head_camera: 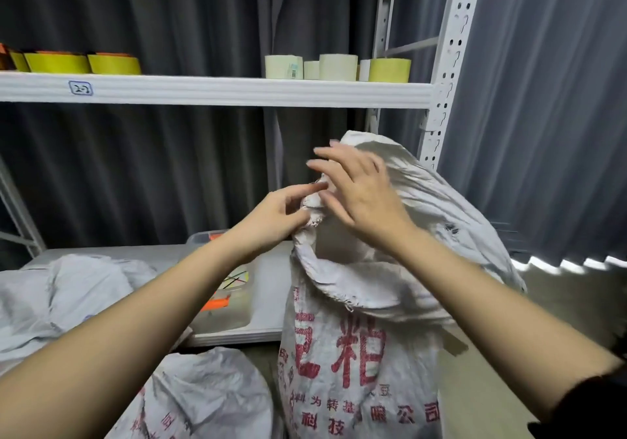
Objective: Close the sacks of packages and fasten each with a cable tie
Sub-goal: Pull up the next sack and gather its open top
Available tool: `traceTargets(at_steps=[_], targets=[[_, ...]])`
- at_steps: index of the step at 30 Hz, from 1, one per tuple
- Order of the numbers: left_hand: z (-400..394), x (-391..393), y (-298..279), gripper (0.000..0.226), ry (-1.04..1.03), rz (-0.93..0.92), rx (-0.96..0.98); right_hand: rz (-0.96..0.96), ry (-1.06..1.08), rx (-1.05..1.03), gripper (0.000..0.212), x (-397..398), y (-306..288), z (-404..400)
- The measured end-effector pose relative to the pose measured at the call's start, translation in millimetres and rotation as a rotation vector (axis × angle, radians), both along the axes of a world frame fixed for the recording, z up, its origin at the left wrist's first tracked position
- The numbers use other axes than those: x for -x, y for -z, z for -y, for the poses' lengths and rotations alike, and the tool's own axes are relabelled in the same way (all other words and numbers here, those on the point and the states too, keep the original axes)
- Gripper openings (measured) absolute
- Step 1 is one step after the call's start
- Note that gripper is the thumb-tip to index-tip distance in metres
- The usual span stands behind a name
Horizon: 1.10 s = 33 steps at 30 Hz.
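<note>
A tall white woven sack with red printed characters stands upright in front of me, its mouth partly gathered into a crumpled neck. My left hand pinches the bunched rim of the sack near its top. My right hand hovers over the same bunched edge with fingers spread, blurred by motion, touching the fabric lightly if at all. No cable tie shows in either hand. A clear plastic bin on the lower shelf holds thin ties and orange items, partly hidden behind my left forearm.
Another printed sack lies low at the front left, and crumpled white sacks rest on the lower shelf. The upper shelf carries yellow and pale tape rolls. A white perforated rack post rises at right before grey curtains.
</note>
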<state>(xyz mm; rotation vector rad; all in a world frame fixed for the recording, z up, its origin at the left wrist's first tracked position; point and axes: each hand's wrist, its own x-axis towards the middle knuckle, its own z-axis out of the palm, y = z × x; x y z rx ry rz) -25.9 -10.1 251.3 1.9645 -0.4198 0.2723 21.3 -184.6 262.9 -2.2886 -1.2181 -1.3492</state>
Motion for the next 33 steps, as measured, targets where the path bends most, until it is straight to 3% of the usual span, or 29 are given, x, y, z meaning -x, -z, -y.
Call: traceTargets(at_steps=[4, 6, 10, 15, 18, 21, 24, 27, 31, 33], targets=[[-4.5, 14.2, 1.0, 0.042, 0.017, 0.077, -0.067, -0.269, 0.035, 0.307, 0.049, -15.1, -19.5, -2.4], [-8.1, 16.5, 5.0, 0.035, -0.116, 0.093, -0.056, -0.415, -0.081, 0.224, 0.043, -13.4, -15.5, -2.3], [-1.3, 18.2, 11.2, 0.028, -0.319, 0.214, -0.218, -0.887, -0.299, -0.076, 0.014, -1.9, -9.9, -6.2], [10.7, 25.0, 13.0, 0.014, -0.253, 0.143, -0.057, -1.301, -0.463, -0.244, 0.027, 11.0, -17.8, -3.0], [6.9, 27.4, 14.8, 0.007, -0.197, 0.154, 0.007, -1.133, -0.397, -0.252, 0.016, 2.5, -9.1, -1.0], [3.8, 24.1, 16.5, 0.005, -0.300, 0.174, 0.026, -0.861, -0.275, -0.158, 0.033, 2.1, 1.4, 0.2], [2.0, 19.2, 11.3, 0.011, -0.294, -0.007, 0.133, -0.595, -0.148, -0.029, 0.023, 6.8, 6.7, -3.1], [0.6, 18.0, 10.0, 0.010, -0.248, -0.098, 0.136, -0.814, -0.298, -0.174, 0.006, 3.1, 5.3, -7.0], [5.1, 25.3, 20.0, 0.007, -0.352, 0.262, -0.186, -1.213, -0.488, -0.405, 0.015, 2.9, -1.8, -7.1], [6.1, 25.3, 24.7, 0.005, -0.378, 0.303, -0.211, -1.279, -0.514, -0.420, 0.017, 6.1, -2.7, -7.6]])
